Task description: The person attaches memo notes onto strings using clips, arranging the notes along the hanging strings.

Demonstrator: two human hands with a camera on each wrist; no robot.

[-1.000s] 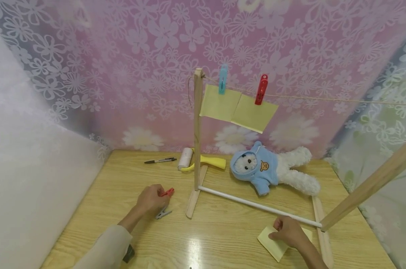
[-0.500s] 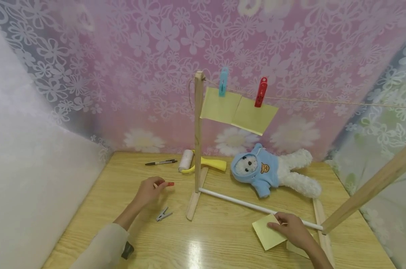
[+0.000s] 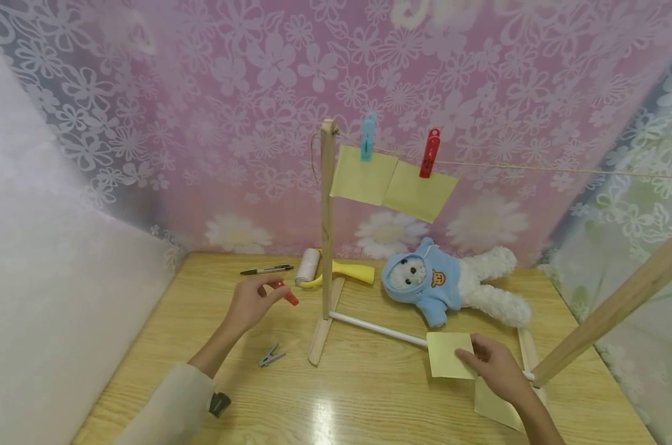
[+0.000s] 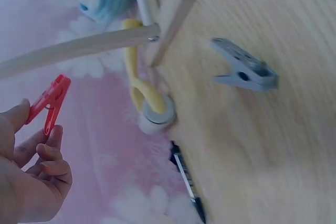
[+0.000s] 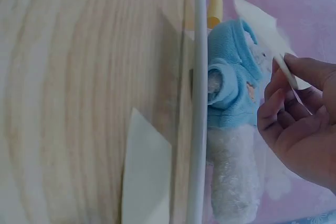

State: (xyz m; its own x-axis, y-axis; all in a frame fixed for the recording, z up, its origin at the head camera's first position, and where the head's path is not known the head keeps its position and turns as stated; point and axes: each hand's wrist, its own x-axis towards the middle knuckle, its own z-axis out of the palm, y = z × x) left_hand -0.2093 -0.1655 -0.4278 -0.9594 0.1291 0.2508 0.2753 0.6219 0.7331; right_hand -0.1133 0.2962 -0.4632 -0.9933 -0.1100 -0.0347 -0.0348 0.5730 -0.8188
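Note:
My left hand [image 3: 252, 303] pinches a red clothespin [image 3: 289, 295] by its handle ends, above the table. The left wrist view shows thumb and fingertips on the two legs of the clothespin [image 4: 52, 100]. Between thumb and fingers, my right hand [image 3: 497, 366] holds a square yellow paper sheet [image 3: 449, 356], raised over the white rod. Another yellow sheet [image 3: 494, 405] lies on the table, partly under that hand. Two yellow sheets hang from a string [image 3: 536, 166], one under a blue clothespin [image 3: 368, 139], the other under a red one. A grey clothespin [image 3: 271, 356] lies near my left forearm.
A wooden stand has a left post [image 3: 327, 228], a slanting right post [image 3: 614, 309] and a low white rod [image 3: 377, 329]. Behind it lie a plush toy [image 3: 447, 278] in a blue hoodie, a yellow-handled lint roller [image 3: 353, 270] and a pen [image 3: 266, 269].
My left hand has lifted the red clothespin and carried it away from the grey one, turning it. My right hand has raised one yellow sheet off the table, leaving another lying there.

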